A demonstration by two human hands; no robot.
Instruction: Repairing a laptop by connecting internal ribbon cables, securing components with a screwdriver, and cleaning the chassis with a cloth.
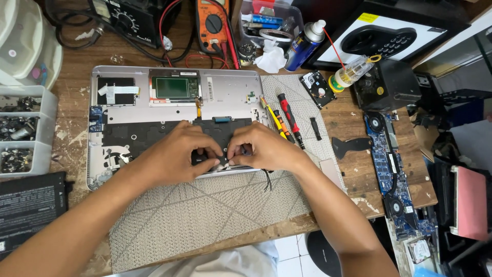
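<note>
A small dark part (221, 160) sits at the near edge of the opened laptop shell (174, 110), pinched from both sides: the left hand (177, 154) curls narrow, fingertips pressing on it, and the right hand (261, 149) meets it likewise, thumb and forefinger closed on the same piece. The shell lies inner side up on a woven mat (205, 210), likely to keep it from sliding or scratching. Screwdrivers (287, 117) lie just beside the right hand, within easy reach. A blue circuit board (394, 174) rests well apart, and a parts tray (20, 131) stands to the left.
</note>
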